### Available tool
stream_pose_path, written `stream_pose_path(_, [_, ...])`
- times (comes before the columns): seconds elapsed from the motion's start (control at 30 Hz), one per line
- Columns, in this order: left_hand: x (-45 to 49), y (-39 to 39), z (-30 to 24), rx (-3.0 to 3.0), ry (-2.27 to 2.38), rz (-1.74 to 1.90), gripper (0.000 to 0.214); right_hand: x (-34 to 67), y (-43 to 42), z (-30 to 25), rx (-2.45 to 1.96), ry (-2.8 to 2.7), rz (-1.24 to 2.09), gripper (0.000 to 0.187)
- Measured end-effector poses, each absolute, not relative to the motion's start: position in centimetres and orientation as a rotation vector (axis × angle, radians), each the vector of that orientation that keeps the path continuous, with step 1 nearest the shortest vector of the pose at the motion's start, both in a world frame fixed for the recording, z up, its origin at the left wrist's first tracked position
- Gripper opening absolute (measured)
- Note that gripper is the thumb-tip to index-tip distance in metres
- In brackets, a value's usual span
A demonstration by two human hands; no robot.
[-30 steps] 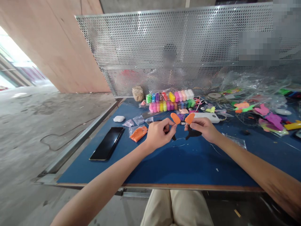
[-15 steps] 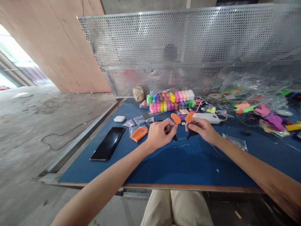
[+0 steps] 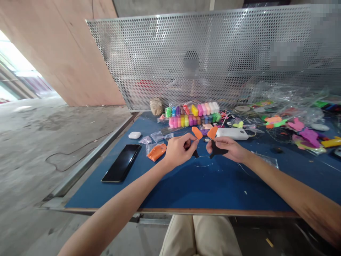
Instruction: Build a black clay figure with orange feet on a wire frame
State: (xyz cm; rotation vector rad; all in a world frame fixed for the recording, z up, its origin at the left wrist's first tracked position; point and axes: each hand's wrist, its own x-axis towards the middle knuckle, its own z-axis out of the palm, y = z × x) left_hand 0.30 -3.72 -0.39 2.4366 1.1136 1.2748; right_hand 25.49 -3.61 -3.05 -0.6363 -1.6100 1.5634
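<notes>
My left hand (image 3: 179, 151) pinches a small figure part with an orange oval top (image 3: 197, 132) and a black lower piece. My right hand (image 3: 228, 148) pinches a matching part, orange oval (image 3: 212, 132) above, black shape (image 3: 217, 151) below. Both hands hover just above the blue table (image 3: 186, 185), close together, the two orange ovals nearly side by side. A thin clear thread loop (image 3: 202, 161) lies on the table under them.
A black phone (image 3: 121, 162), white earbud case (image 3: 134, 135), orange clay bag (image 3: 157, 152), small clear bags and rows of coloured clay blocks (image 3: 193, 113) lie behind. A white power bank (image 3: 232, 133) sits beyond my right hand. Clay shapes and plastic wrap clutter the right. A perforated metal screen (image 3: 213, 53) backs the table.
Both hands have drifted slightly and lowered a little, keeping their grips. The two orange-topped parts stay close together.
</notes>
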Motion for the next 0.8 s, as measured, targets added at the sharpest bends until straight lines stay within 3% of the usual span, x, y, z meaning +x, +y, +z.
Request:
stream_pose_path(0.17, [0.2,-3.5,-0.1,2.474,0.997,1.333,0.021,25.0,-3.9,-2.8,-0.54,-1.648,1.615,0.023])
stream_pose_path(0.33, [0.0,-3.1,-0.3,2.474,0.949,1.32,0.023,24.8,-4.2,-2.7,-0.52,-1.653,1.712,0.036])
stream_pose_path(0.8, [-0.4,-2.7,-0.5,2.578,0.874,1.325,0.019,24.3,-4.1,-3.9,-0.393,-1.673,1.751,0.033])
